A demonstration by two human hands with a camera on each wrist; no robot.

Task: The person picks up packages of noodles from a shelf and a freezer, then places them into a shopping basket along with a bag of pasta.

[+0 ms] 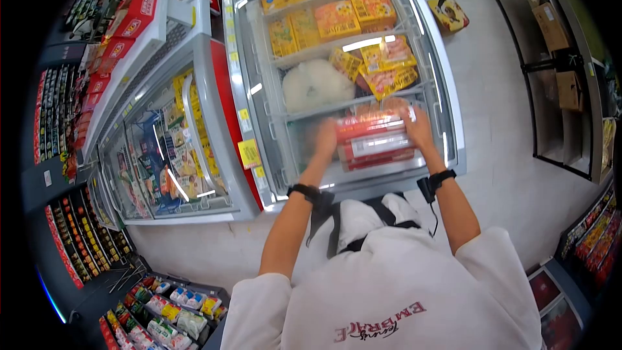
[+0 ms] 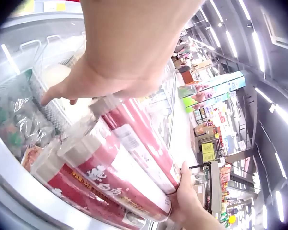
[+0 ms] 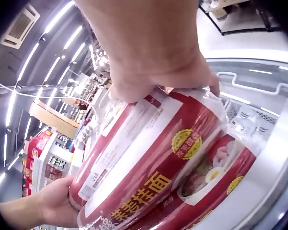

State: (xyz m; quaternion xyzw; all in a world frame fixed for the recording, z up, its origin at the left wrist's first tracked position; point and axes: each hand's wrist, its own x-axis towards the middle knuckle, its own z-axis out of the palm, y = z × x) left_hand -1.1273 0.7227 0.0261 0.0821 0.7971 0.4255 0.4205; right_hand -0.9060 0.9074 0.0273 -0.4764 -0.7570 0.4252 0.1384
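Observation:
Several red-and-white packs of dried noodles (image 1: pixel 379 145) lie side by side in the front part of a chest freezer (image 1: pixel 459 146). Both hands hold the farthest noodle pack (image 1: pixel 369 126), one at each end. My left hand (image 1: pixel 326 140), blurred in the head view, is at the left end of that pack; the right wrist view shows this hand (image 3: pixel 60 203) curled round the end. At the other end is my right hand (image 1: pixel 420 128), its fingers over the wrapper; this hand (image 2: pixel 185 199) also shows in the left wrist view. The nearer noodle packs (image 2: pixel 113 175) lie close beside it.
Behind the hands, the freezer holds a large white bag (image 1: pixel 317 84), yellow packets (image 1: pixel 387 55) and boxes of yellow packs (image 1: pixel 337 18). Wire dividers (image 2: pixel 53 110) split it. A second freezer (image 1: pixel 217 129) stands left, a shelf rack (image 1: pixel 541 71) right, and a yellow box (image 1: pixel 447 14) on the floor.

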